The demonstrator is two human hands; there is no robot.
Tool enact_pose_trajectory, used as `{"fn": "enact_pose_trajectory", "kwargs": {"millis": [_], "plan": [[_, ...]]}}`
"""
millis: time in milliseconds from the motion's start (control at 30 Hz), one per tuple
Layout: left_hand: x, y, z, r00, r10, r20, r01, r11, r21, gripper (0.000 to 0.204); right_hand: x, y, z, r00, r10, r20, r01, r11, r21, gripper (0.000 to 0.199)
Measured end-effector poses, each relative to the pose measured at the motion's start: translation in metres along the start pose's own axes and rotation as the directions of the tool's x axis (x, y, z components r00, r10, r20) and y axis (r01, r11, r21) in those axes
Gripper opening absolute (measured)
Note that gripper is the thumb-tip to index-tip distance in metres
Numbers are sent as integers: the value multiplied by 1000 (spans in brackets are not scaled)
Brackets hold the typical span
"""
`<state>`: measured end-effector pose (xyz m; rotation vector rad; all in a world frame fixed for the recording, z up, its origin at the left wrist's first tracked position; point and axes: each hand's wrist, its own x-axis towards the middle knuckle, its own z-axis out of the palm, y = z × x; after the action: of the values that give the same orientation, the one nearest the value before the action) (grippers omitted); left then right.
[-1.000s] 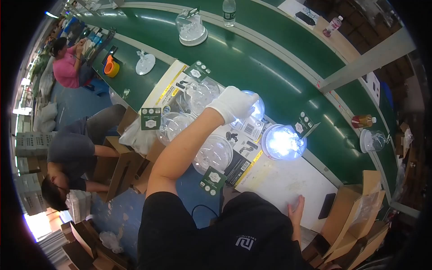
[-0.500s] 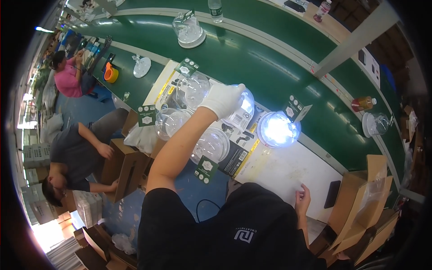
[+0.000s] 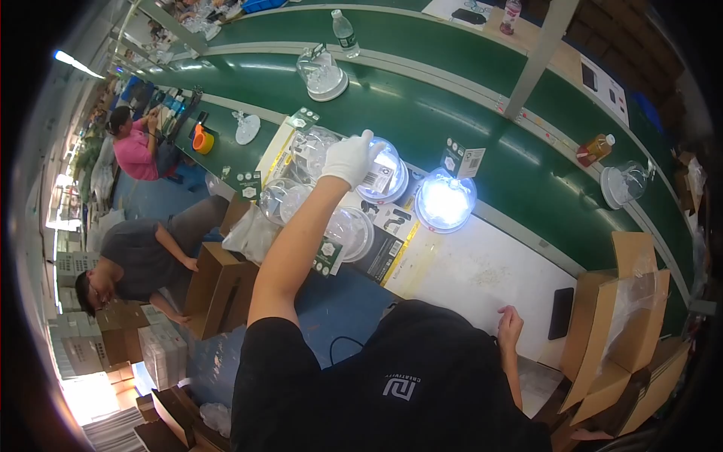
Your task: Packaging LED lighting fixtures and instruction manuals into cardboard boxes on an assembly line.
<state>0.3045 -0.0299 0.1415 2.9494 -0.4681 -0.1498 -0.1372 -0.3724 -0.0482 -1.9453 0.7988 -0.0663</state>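
My left hand (image 3: 347, 161), in a white glove, reaches far out with its fingers closed at the top of a lit clear dome lamp (image 3: 391, 186) with a round white base. A white barcode label hangs by the fingers. To its right glows a second dome lamp (image 3: 445, 205), very bright, with an open green and white tag card (image 3: 462, 159) on top. Unlit clear domes (image 3: 354, 232) stand left of and below my glove, partly hidden by my forearm. My bare right hand (image 3: 510, 325) hovers over the white board's near side, fingers curled, nothing visible in them.
Beneath the lamps lies flattened printed cardboard beside a white board (image 3: 467, 271). A black phone (image 3: 560, 313) and open cartons (image 3: 614, 331) are at right. Behind runs a green belt (image 3: 452, 105) with another dome (image 3: 325, 78). At left a person holds a carton (image 3: 218, 290).
The view has shifted, moving the bench leftward and upward. My left hand stays by the lit lamp, a little farther left on it. My right hand's fingers have curled in.
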Motion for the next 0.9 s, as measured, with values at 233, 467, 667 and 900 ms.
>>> {"fn": "enact_pose_trajectory", "kwargs": {"millis": [233, 467, 667, 900], "plan": [[-43, 31, -14, 889, 426, 166, -457, 814, 359, 82, 3, 20, -20, 997, 53, 61, -58, 995, 84, 34], [-51, 26, 36, 893, 449, -34, -392, 812, 433, 19, 19, 19, -31, 994, -58, 94, 48, 994, 99, 35], [-122, 23, -11, 867, 219, -447, -337, 919, -203, 25, 30, 13, -32, 988, -77, 136, 70, 996, 56, 34], [-342, -146, 116, -66, -878, -474, 406, 410, -817, 32, 18, -13, -18, 972, -27, 234, 33, 999, -19, 33]]}}
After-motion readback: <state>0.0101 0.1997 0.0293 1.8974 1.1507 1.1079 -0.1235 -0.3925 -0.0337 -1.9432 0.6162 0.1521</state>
